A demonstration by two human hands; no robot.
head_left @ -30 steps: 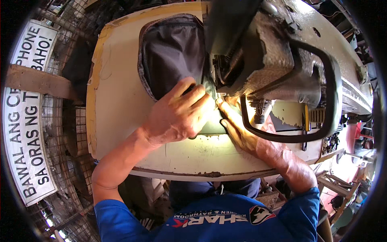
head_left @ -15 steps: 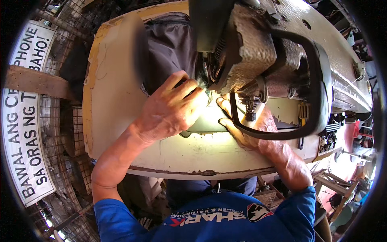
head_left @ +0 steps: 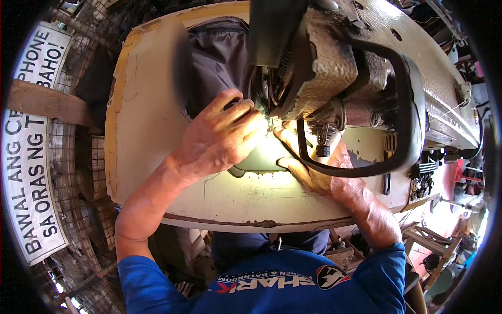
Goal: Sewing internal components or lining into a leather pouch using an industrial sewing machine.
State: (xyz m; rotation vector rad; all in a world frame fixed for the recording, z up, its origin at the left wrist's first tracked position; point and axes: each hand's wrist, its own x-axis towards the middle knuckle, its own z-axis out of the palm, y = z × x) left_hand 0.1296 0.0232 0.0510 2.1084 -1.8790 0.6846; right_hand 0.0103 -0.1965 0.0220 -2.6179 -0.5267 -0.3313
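A dark brown cloth piece [head_left: 219,60], perhaps a bag or pouch, lies bunched on the pale worktable, left of the sewing machine head [head_left: 332,78]. My left hand [head_left: 217,136] is closed at the cloth's near edge, fingers curled and pinched close to the lit needle area. My right hand [head_left: 315,179] lies low on the machine bed, thumb and forefinger stretched apart, the forefinger's tip near the needle area. A black loop-shaped frame [head_left: 410,110] on the machine hides part of this hand. The needle itself cannot be made out.
The pale worktable [head_left: 146,131] has a worn front edge close to my body. A wire mesh wall with a white sign [head_left: 34,157] stands at the left. A wooden frame [head_left: 431,243] and clutter are at the right. Loose thread lies on the tabletop.
The whole view has shifted slightly. My right fingertips sit a little closer to my left hand. The left hand keeps its pinch at the cloth.
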